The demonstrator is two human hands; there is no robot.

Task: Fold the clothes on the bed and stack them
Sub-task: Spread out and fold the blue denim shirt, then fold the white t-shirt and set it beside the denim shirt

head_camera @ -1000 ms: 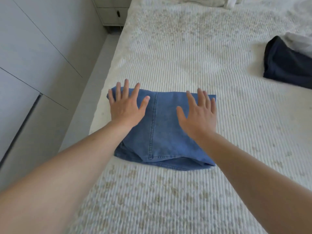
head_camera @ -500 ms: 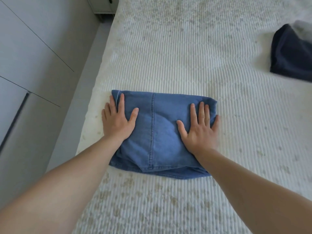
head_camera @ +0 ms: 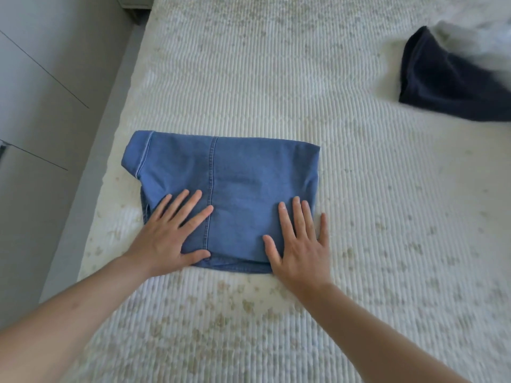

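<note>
A folded blue denim garment (head_camera: 243, 178) lies flat on the white ribbed bed cover (head_camera: 276, 78), near the bed's left edge. My left hand (head_camera: 171, 233) presses flat on its near left corner with fingers straight and spread. My right hand (head_camera: 300, 241) lies flat on the near right corner, its little finger off the cloth on the cover. A dark navy garment (head_camera: 448, 87) lies unfolded at the far right, partly under a blurred white cloth (head_camera: 475, 42).
The bed's left edge drops to a grey floor strip (head_camera: 91, 172) beside a grey cupboard wall (head_camera: 36, 78). A bedside cabinet's foot (head_camera: 135, 4) shows at the top left. Bare cover stretches between the denim and the navy garment.
Both hands have slid from the far edge of the denim back toward me to its near corners, flattening it. The view has tilted down and closer.
</note>
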